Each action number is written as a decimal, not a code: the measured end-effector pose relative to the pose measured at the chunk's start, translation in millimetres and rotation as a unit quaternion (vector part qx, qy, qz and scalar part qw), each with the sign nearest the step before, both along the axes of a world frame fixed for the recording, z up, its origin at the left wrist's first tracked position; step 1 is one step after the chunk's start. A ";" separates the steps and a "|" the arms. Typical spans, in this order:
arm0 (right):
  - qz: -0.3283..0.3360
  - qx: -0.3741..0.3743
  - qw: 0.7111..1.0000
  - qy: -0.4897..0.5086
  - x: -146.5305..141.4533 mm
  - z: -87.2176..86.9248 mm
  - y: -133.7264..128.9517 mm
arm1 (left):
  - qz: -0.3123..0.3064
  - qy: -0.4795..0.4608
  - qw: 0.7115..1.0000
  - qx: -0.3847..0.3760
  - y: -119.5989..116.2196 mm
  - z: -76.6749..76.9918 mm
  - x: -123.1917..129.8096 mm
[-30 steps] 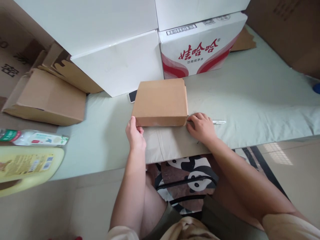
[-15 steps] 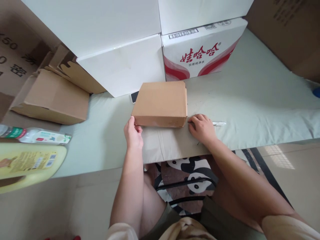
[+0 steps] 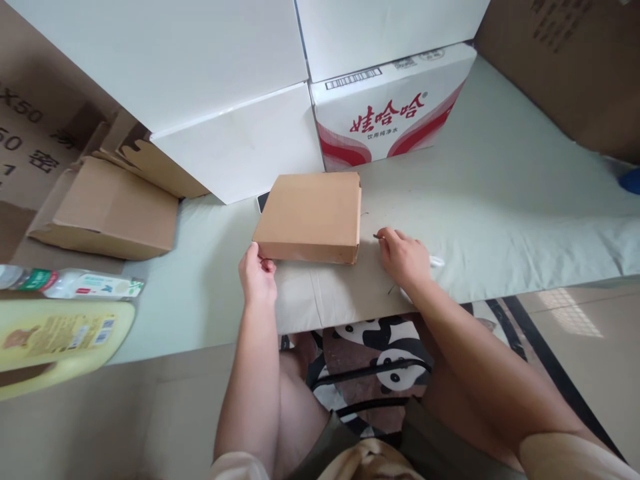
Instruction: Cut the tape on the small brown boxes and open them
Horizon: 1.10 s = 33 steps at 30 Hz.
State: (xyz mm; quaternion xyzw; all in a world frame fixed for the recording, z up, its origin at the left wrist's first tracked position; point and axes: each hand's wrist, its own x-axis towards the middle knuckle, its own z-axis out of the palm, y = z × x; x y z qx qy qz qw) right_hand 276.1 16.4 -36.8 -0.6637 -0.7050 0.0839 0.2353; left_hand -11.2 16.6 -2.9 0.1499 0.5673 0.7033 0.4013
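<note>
A closed brown cardboard box (image 3: 310,210) lies flat on the cloth-covered table. My left hand (image 3: 257,272) grips its near left corner, fingers closed with the thumb on top. To the right of the box and apart from it is my right hand (image 3: 404,257), its fingers curled together. A small dark tip (image 3: 377,235) sticks out at those fingertips; what it belongs to is hidden. A white object (image 3: 437,261) shows partly from behind this hand, too covered to name. Part of a phone-like dark and white thing (image 3: 262,201) peeks out behind the box.
White cartons (image 3: 240,147) and a red-and-white water carton (image 3: 390,120) stand behind the box. At left are an open cardboard box (image 3: 115,207), a clear bottle (image 3: 75,283) and a yellow jug (image 3: 65,333). A large brown carton (image 3: 565,73) stands at right. The table's front edge is near.
The view has shifted slightly. My right hand has moved away from the box's right side, and the dark tip now shows clear of it. My left hand still grips the box corner.
</note>
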 end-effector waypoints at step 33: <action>-0.029 -0.107 0.938 0.329 13.7 20.1 -8.3 | 0.020 0.027 0.999 0.002 2.1 -3.5 4.2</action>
